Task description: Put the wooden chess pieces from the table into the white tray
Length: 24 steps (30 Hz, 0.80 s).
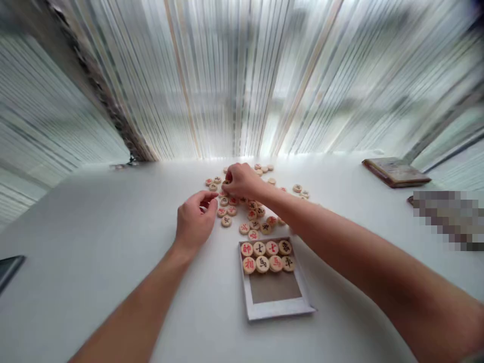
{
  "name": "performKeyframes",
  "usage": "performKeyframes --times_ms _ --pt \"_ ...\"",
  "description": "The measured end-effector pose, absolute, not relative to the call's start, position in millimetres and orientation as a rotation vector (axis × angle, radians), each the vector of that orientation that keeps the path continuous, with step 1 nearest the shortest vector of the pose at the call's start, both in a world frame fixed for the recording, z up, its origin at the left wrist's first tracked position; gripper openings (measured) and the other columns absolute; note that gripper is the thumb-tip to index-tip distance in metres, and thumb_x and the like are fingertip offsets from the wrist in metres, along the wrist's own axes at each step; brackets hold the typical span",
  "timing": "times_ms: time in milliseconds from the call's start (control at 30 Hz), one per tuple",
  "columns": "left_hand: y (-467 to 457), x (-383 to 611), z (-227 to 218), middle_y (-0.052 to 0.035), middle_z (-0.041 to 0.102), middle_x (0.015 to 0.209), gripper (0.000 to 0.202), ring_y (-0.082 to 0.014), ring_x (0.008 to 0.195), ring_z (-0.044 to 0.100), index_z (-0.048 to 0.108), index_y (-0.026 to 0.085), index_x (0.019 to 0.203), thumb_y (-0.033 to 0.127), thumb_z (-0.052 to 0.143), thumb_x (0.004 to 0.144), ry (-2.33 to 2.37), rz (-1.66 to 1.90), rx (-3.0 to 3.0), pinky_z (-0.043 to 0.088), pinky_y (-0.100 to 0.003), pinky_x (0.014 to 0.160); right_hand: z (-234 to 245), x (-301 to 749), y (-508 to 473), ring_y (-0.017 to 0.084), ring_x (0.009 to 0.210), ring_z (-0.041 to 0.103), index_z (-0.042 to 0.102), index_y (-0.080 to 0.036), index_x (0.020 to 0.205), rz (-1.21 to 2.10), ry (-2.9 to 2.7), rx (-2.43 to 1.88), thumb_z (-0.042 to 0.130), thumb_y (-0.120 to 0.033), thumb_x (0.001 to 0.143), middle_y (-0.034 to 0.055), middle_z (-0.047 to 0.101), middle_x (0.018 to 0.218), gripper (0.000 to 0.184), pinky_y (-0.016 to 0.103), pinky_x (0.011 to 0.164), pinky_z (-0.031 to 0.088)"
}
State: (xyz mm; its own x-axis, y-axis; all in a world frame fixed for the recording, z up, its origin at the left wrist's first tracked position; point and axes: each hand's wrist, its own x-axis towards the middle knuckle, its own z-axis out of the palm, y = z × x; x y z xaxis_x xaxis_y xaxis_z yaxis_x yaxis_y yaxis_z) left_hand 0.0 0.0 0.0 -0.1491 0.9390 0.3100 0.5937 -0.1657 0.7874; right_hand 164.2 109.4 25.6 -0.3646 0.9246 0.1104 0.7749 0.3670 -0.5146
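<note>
Round wooden Chinese chess pieces (232,211) with red or black characters lie loosely spread in the middle of the table. My right hand (244,180) reaches across to the far part of the spread, its fingertips pinched on a black-marked piece (226,183). At the left edge of the pieces is my left hand (195,218), fingers loosely curled, thumb and forefinger apart, nothing visible between them. Nearer to me a shallow white box (278,308) with a brown bottom holds two rows of pieces, characters up, along its far side.
On the white table (113,252), a framed flat object (396,171) lies at the far right, with a partly blurred-out item (446,217) beside it. A dark device corner (10,269) shows at the left edge. String curtains (242,75) hang behind the table.
</note>
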Motion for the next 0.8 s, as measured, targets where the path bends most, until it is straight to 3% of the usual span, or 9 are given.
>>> performKeyframes --times_ms 100,200,367,500,600,700,800 --pt "-3 7 0 -0.0080 0.085 0.101 0.029 -0.0226 0.080 0.075 0.083 0.017 0.108 0.033 0.065 0.093 1.692 1.235 1.773 0.057 -0.035 0.079 26 171 101 0.025 0.100 0.072 0.076 -0.014 0.102 0.532 -2.206 -1.423 0.080 -0.023 0.098 0.0092 0.077 0.105 0.012 0.044 0.095 0.060" --pt "-7 12 2 -0.0080 0.086 0.102 0.028 -0.0219 0.079 0.074 0.083 0.017 0.107 0.033 0.064 0.093 1.655 1.241 1.805 0.057 -0.035 0.078 31 189 85 0.024 0.089 0.070 0.074 -0.015 0.089 0.569 -2.086 -1.339 0.078 -0.019 0.094 0.0084 0.076 0.088 0.007 0.041 0.089 0.055" --pt "-16 20 9 -0.0098 0.085 0.109 0.026 -0.0229 0.085 0.074 0.083 0.017 0.105 0.033 0.066 0.094 1.570 1.272 1.824 0.057 -0.036 0.079 35 242 38 0.021 0.082 0.073 0.076 -0.015 0.100 0.830 -1.852 -1.178 0.077 -0.039 0.096 0.0102 0.080 0.091 0.024 0.036 0.074 0.058" --pt "-25 36 14 -0.0089 0.084 0.102 0.027 -0.0222 0.085 0.075 0.083 0.017 0.104 0.038 0.070 0.095 1.403 1.258 1.800 0.059 -0.035 0.081 22 273 -1 0.020 0.066 0.072 0.084 -0.013 0.104 1.095 -1.696 -1.120 0.081 -0.056 0.089 0.0075 0.078 0.077 0.045 0.032 0.059 0.057" --pt "-28 50 16 -0.0087 0.084 0.099 0.028 -0.0230 0.087 0.077 0.083 0.017 0.105 0.042 0.074 0.095 1.253 1.192 1.754 0.061 -0.034 0.081 12 278 -16 0.019 0.069 0.073 0.086 -0.014 0.110 1.199 -1.575 -1.076 0.084 -0.055 0.087 0.0063 0.079 0.077 0.047 0.033 0.064 0.059" --pt "-29 60 19 -0.0101 0.085 0.100 0.032 -0.0249 0.090 0.081 0.084 0.016 0.109 0.043 0.080 0.092 1.133 1.112 1.686 0.064 -0.036 0.081 9 276 -20 0.020 0.080 0.078 0.085 -0.016 0.117 1.290 -1.466 -0.998 0.091 -0.052 0.082 0.0074 0.083 0.090 0.050 0.035 0.076 0.064" --pt "-29 65 24 -0.0114 0.087 0.101 0.032 -0.0265 0.094 0.082 0.085 0.016 0.108 0.042 0.084 0.089 1.072 1.074 1.618 0.065 -0.038 0.086 10 273 -21 0.021 0.084 0.081 0.083 -0.017 0.114 1.386 -1.369 -0.923 0.098 -0.049 0.075 0.0074 0.085 0.094 0.052 0.037 0.082 0.067"
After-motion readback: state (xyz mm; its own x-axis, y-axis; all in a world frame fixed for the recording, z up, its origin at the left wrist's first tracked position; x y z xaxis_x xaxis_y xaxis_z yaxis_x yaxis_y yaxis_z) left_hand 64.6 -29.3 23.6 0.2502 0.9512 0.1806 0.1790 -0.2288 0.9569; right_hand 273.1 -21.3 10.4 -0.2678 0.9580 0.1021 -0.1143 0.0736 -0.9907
